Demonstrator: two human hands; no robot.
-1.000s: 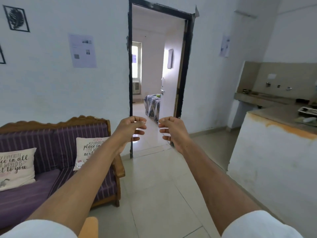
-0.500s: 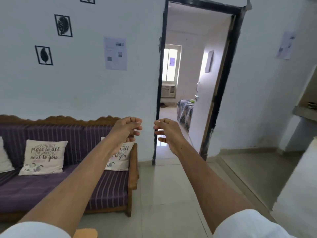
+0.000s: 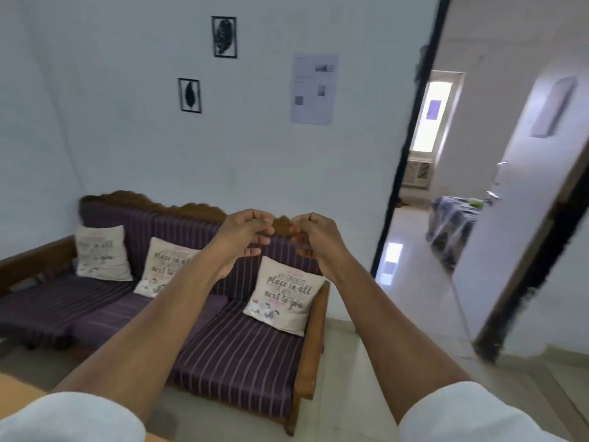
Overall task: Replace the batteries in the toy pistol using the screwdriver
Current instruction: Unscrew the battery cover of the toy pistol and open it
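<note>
Both arms are stretched out in front of me at chest height. My left hand [image 3: 243, 239] and my right hand [image 3: 314, 240] are side by side, a small gap between them, fingers curled loosely inward. Neither hand holds anything. No toy pistol, screwdriver or batteries appear anywhere in the head view.
A purple striped sofa [image 3: 223, 346] with a wooden frame and three printed cushions stands against the white wall ahead. An open doorway [image 3: 424, 202] at the right leads to another room with a bed. An orange surface corner [image 3: 16, 389] shows at the lower left.
The view has swung left: the kitchen counter has left the frame, the doorway has slid right and the sofa now fills the middle. My hands keep the same pose, slightly closer together.
</note>
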